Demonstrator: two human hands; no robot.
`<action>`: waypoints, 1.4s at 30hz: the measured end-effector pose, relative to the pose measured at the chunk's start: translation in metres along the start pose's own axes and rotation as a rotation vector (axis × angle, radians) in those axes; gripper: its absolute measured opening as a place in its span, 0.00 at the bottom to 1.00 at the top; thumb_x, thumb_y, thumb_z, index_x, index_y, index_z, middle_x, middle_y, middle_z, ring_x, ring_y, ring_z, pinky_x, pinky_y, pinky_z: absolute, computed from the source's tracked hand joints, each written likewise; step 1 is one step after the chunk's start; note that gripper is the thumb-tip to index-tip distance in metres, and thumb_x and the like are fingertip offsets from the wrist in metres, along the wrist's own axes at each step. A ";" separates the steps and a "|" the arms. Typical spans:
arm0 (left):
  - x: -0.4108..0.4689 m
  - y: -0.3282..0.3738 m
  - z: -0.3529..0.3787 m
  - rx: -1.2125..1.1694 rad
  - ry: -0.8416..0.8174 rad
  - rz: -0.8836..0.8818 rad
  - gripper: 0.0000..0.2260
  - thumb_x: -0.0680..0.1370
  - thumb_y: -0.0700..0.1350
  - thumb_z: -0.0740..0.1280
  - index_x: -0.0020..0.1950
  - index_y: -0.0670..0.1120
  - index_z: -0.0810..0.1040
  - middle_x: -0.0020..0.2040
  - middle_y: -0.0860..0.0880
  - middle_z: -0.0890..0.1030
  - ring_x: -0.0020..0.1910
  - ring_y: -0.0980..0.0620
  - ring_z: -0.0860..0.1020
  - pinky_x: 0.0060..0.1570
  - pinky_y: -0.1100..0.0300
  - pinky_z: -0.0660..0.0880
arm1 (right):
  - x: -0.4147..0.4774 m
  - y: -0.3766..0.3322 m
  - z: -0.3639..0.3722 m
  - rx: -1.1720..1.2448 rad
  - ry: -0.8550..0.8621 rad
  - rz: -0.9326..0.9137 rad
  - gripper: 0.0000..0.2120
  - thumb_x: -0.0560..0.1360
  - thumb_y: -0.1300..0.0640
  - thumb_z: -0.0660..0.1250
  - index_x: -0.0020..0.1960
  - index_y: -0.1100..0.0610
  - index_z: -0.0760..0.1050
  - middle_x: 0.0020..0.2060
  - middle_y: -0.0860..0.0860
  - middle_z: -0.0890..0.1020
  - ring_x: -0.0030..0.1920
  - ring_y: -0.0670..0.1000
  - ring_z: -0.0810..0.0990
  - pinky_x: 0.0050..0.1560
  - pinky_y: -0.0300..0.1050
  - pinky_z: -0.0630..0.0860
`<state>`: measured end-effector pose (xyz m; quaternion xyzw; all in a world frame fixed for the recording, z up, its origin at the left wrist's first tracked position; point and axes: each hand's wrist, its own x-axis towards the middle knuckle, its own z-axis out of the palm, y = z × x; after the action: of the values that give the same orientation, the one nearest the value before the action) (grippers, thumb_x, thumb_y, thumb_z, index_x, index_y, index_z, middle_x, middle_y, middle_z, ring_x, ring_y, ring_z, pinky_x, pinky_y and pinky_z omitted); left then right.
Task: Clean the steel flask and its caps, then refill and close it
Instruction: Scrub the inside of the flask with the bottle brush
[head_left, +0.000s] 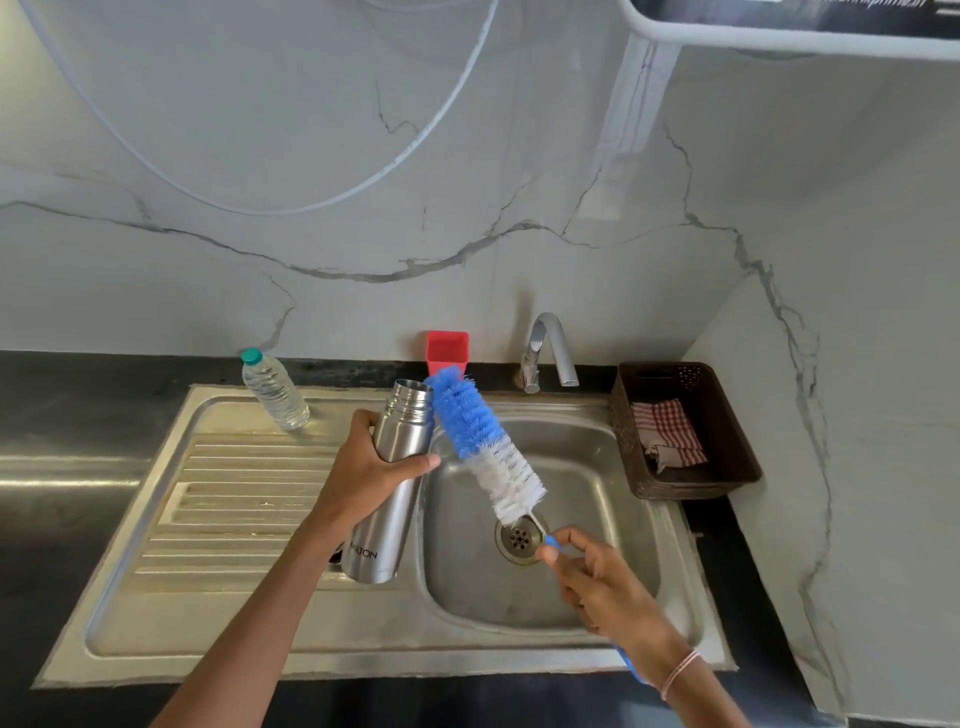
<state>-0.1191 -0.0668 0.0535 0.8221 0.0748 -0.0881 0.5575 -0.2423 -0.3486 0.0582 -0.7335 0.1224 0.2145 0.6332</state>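
My left hand (371, 460) grips the uncapped steel flask (387, 514) around its upper body, holding it tilted over the edge between the drainboard and the sink basin (597, 587). My right hand (597, 582) holds the blue handle of a bottle brush (485, 444) with blue and white bristles. The brush head points up and left, its blue tip right beside the flask's open mouth, outside it. A small dark object, partly hidden, lies on the drainboard behind the flask's base. No caps are clearly visible.
A plastic water bottle (272, 389) with a green cap stands at the back of the drainboard (228, 499). A red holder (447, 351) and the tap (545, 351) sit behind the basin. A brown basket (727, 441) with a checked cloth (667, 431) stands right of the sink.
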 end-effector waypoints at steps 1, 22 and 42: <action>-0.001 0.000 0.001 -0.033 -0.013 0.001 0.34 0.62 0.58 0.83 0.60 0.52 0.70 0.49 0.51 0.85 0.45 0.53 0.85 0.49 0.50 0.82 | 0.000 0.005 0.004 0.010 0.022 -0.026 0.11 0.82 0.54 0.66 0.55 0.62 0.74 0.28 0.48 0.62 0.27 0.46 0.56 0.23 0.36 0.54; -0.013 -0.008 0.019 -0.350 -0.040 0.057 0.21 0.68 0.62 0.75 0.61 0.68 0.79 0.58 0.54 0.86 0.58 0.51 0.84 0.65 0.43 0.77 | 0.023 0.017 -0.005 -0.362 0.390 -0.172 0.11 0.82 0.43 0.62 0.46 0.42 0.81 0.26 0.45 0.73 0.28 0.43 0.67 0.33 0.39 0.66; 0.039 -0.012 0.016 -0.241 0.050 0.051 0.30 0.64 0.43 0.86 0.60 0.54 0.76 0.48 0.51 0.85 0.44 0.52 0.85 0.42 0.58 0.80 | 0.144 -0.182 -0.050 -1.336 0.495 -0.374 0.09 0.83 0.49 0.63 0.58 0.47 0.81 0.43 0.51 0.82 0.44 0.54 0.82 0.51 0.51 0.80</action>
<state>-0.0850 -0.0768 0.0282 0.7527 0.0779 -0.0436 0.6523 -0.0259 -0.3542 0.1558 -0.9985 -0.0222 -0.0401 0.0312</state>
